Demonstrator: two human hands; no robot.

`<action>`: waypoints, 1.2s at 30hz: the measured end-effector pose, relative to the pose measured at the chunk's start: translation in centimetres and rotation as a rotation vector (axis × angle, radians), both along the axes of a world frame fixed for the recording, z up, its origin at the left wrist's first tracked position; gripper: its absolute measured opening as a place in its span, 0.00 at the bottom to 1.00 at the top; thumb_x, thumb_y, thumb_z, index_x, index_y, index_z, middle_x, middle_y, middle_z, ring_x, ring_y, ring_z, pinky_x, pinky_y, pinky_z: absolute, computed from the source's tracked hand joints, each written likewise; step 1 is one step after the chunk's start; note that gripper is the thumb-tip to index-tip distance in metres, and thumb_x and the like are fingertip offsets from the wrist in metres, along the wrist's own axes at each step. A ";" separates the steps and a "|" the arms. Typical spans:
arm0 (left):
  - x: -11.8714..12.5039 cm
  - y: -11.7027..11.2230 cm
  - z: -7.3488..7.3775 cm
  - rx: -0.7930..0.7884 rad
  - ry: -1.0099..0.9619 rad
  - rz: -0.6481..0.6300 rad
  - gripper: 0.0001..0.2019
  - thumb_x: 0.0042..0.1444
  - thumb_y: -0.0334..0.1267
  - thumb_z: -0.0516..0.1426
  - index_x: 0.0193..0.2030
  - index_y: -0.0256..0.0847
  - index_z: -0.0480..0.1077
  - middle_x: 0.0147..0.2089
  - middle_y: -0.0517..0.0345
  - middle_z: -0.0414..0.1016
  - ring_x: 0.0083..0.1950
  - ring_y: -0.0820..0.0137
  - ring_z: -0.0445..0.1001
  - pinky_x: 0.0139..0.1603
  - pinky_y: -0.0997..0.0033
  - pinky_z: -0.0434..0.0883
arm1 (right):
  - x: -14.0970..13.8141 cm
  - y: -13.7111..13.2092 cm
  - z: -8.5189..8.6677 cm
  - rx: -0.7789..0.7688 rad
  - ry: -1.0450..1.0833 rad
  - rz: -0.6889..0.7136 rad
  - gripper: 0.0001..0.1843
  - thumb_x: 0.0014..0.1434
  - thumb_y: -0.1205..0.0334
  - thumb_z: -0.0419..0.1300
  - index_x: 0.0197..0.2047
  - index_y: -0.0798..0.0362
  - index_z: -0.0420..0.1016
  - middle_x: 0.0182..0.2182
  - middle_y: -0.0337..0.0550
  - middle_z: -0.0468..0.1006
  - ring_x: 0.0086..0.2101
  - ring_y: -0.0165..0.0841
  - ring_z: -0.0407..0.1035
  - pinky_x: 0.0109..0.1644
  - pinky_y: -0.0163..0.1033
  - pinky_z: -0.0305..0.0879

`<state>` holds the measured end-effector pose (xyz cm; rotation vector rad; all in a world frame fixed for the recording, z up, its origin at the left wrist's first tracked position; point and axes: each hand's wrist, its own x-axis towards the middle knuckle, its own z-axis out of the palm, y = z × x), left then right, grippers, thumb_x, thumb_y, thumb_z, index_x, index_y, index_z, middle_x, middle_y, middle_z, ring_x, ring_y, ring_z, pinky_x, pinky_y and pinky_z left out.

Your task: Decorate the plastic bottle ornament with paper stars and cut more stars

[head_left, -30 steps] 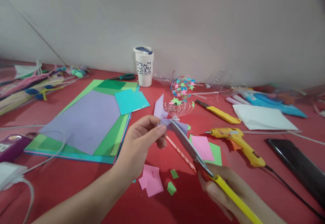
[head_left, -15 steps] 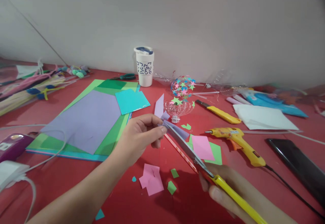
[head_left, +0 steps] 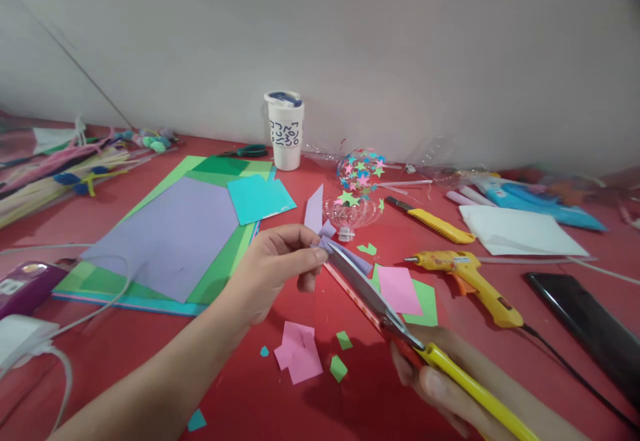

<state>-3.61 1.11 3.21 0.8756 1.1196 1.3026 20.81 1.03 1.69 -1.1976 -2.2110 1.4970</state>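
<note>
My left hand (head_left: 274, 273) pinches a small folded piece of lilac paper (head_left: 320, 224) above the red table (head_left: 350, 401). My right hand (head_left: 453, 387), at the lower right, grips yellow-handled scissors (head_left: 395, 317). The scissor blades reach up and left, and their tips meet the lilac paper right at my left fingertips. Under the hands lie pink scraps (head_left: 299, 353) and small green scraps (head_left: 338, 367). Just behind the lilac paper stands a clear plastic dish (head_left: 350, 213).
A stack of coloured paper sheets (head_left: 175, 237) lies to the left. A white cup (head_left: 285, 130) stands by the wall. A yellow glue gun (head_left: 470, 279), a yellow cutter (head_left: 433, 221), a dark phone (head_left: 590, 327), white paper (head_left: 515, 231) and a star-covered ball (head_left: 361, 169) lie right; pipe cleaners (head_left: 55, 174) far left.
The scissors have pressed a little further into the lilac paper, and my right hand has shifted slightly. My left hand keeps its pinch nearly in place.
</note>
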 end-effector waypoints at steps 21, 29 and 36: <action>0.2 -0.2 -0.3 -0.011 -0.045 -0.002 0.05 0.47 0.34 0.61 0.24 0.38 0.70 0.19 0.63 0.69 0.18 0.79 0.65 0.21 0.78 0.62 | -1.1 0.6 0.0 -0.065 0.040 -0.027 0.30 0.53 0.30 0.49 0.20 0.50 0.57 0.16 0.33 0.58 0.18 0.26 0.54 0.19 0.34 0.54; 1.3 -0.6 -0.4 -0.026 -0.191 0.031 0.06 0.50 0.35 0.61 0.25 0.38 0.70 0.23 0.63 0.72 0.21 0.79 0.69 0.24 0.79 0.65 | -2.0 0.1 -0.5 -0.023 0.055 -0.093 0.32 0.49 0.26 0.48 0.21 0.49 0.50 0.18 0.33 0.50 0.20 0.27 0.47 0.17 0.31 0.45; 1.1 -0.7 -0.2 0.029 -0.088 0.067 0.06 0.50 0.32 0.60 0.24 0.39 0.70 0.21 0.65 0.70 0.20 0.80 0.67 0.24 0.80 0.64 | -1.5 -0.1 -2.0 -0.051 0.071 -0.114 0.31 0.50 0.28 0.48 0.21 0.49 0.56 0.18 0.34 0.55 0.20 0.29 0.52 0.22 0.34 0.54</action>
